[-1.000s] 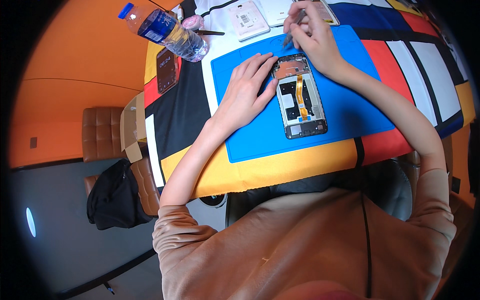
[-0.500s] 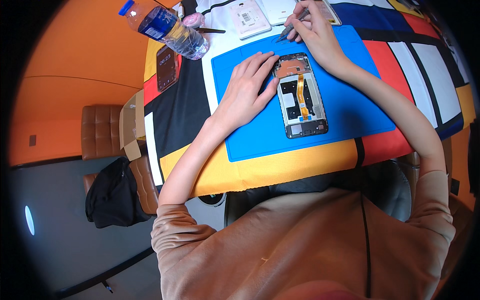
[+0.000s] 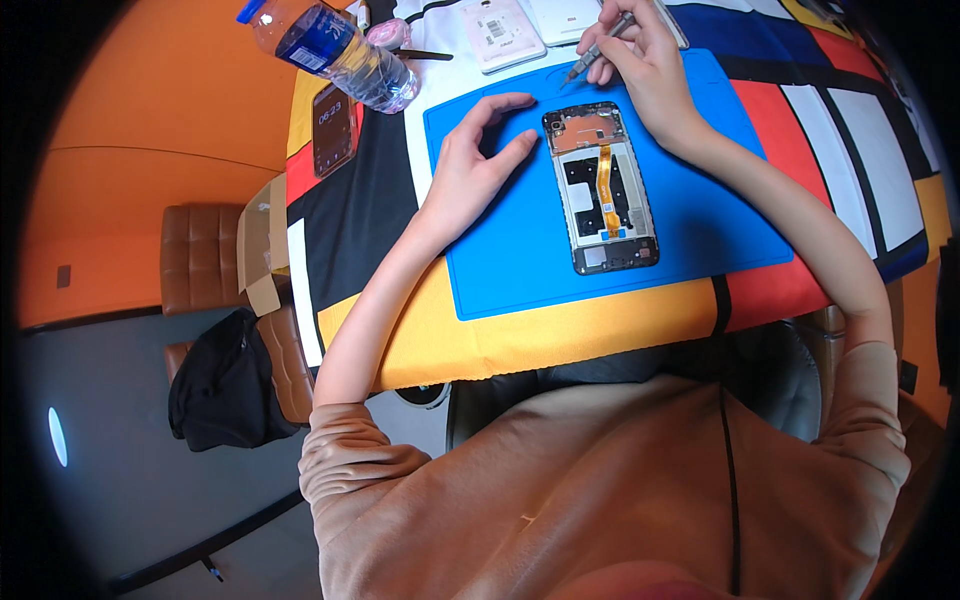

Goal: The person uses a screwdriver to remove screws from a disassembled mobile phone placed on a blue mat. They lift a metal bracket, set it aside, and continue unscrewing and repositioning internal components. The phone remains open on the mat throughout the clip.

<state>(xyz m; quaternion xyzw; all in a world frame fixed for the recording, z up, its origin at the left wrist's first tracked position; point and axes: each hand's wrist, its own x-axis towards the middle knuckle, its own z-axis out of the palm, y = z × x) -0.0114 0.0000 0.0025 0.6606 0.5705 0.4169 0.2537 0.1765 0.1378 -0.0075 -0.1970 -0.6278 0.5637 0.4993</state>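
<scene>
An opened smartphone (image 3: 578, 180) without its back cover lies on a blue work mat (image 3: 500, 270), its copper-coloured plate at the far end and an orange ribbon cable running down its middle. My right hand (image 3: 648, 75) grips a slim grey precision screwdriver (image 3: 604, 46) beyond the phone's far edge, its tip pointing down and left near the mat. Whether the tip touches the mat I cannot tell. Just left of the phone is my left hand (image 3: 470, 165), empty, with thumb and fingers apart and curved, not touching the phone.
A water bottle (image 3: 340, 55) with a blue cap stands at the far left beside another smartphone (image 3: 333, 130) with a lit screen. Beyond the mat lie a pale flat panel (image 3: 500, 35), a pink round item (image 3: 388, 34) and a thin black tool (image 3: 430, 56). A patterned cloth covers the table.
My left hand has come off the phone's upper left edge and drawn back leftward, its fingers now more curled. The right hand with the screwdriver has shifted only slightly.
</scene>
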